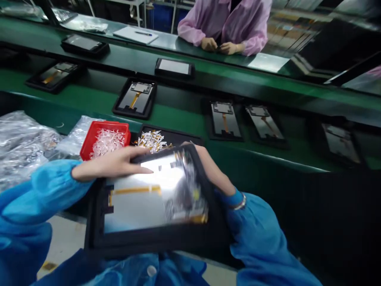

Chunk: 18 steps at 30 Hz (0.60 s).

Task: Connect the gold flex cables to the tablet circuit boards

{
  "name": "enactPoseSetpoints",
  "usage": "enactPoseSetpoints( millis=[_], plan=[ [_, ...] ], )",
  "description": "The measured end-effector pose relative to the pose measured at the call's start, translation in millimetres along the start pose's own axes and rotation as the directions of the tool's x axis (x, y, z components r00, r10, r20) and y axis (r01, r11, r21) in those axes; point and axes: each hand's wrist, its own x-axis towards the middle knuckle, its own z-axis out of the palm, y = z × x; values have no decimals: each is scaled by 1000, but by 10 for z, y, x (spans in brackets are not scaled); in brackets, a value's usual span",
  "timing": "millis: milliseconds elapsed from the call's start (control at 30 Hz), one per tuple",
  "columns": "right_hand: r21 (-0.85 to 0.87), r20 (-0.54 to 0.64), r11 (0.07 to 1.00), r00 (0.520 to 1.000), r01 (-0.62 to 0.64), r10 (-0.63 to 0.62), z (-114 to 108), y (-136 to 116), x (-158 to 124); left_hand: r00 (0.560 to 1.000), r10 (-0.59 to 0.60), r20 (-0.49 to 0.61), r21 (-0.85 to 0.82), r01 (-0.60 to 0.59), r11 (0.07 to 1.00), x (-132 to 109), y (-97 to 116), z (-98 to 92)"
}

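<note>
A black tray (133,244) is held tilted in front of my body. In it lies an opened tablet (137,210) with a silvery back, an orange flat cable and a circuit board, partly blurred. My left hand (122,161) grips the tray's far left edge, one finger stretched over the silvery plate. At the far right corner, my right hand (205,161) wraps round the tray, its fingers mostly hidden behind it. Just beyond my hands are a red bin (104,127) of clear plastic strips and a black tray with a pile of small white and orange pieces (152,141).
A green conveyor (178,115) crosses ahead, carrying several black trays with opened tablets (135,97). Clear plastic bags (24,139) are heaped at left. Across the line sits a person in a pink coat (223,24), near a white paper pad with a pen (135,35).
</note>
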Motion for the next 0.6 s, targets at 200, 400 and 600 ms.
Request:
enactPoseSetpoints(
  millis=[200, 400, 600],
  plan=[
    [8, 161, 999, 986, -39, 38, 396, 38, 209, 985, 165, 54, 302, -174, 937, -36, -214, 464],
    [57, 127, 998, 991, -38, 31, 231, -41, 64, 921, 335, -196, 502, -199, 841, 222, -291, 324],
    [53, 42, 998, 999, 16, -19, 204, -59, -12, 880, 460, -115, 506, -347, 789, 451, -282, 233]
  ],
)
